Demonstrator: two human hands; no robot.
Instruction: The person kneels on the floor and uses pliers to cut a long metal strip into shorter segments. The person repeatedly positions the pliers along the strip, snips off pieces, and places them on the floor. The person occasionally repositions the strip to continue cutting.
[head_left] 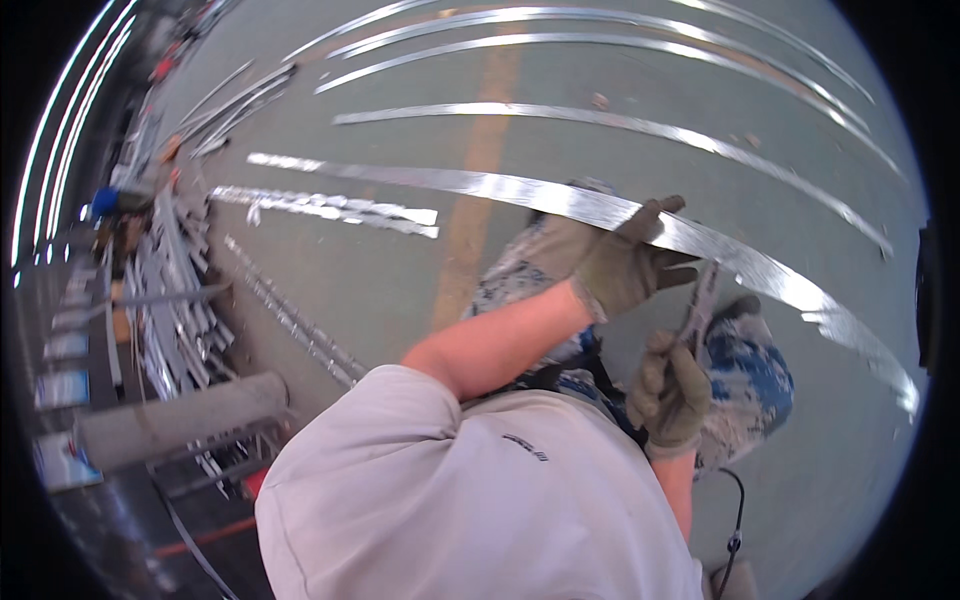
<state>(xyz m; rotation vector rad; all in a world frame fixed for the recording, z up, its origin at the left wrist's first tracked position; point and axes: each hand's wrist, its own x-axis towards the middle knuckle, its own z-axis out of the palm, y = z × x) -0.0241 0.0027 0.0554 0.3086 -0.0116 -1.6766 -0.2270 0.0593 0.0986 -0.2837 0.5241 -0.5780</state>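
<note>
Nearest the camera is the person's own pale grey T-shirt (480, 510), filling the lower middle of the view, with a thin black cord (737, 515) hanging at its right edge.

Just beyond it, the right hand (668, 392), in an olive work glove, is closed in a fist around the handles of a pair of pliers (697, 310). The tool points up and away from the fist, and its tip ends just beneath the lower edge of a long metal strip (560, 198); whether the tip actually touches the strip cannot be told.

A little farther out, the bare left forearm crosses from the lower left to the left hand (625, 265), also gloved in olive. Its fingers are curled over the far edge of the strip with the thumb on the near side, so the strip runs through the grip, held at about knee height. The strip passes out of the glove on both sides: leftward in a long bright band, and rightward in a curve that bends down toward the lower right of the view. Under both hands are the person's knees in blue-and-white patterned trousers (750, 375).

Beyond the held strip, several more shiny strips (600, 122) lie well apart from one another on the grey-green floor (380, 270), which carries a faded yellow line (480, 150). At the far left, racks of metal parts (175, 290) stand by a grey pipe (180, 415).
</note>
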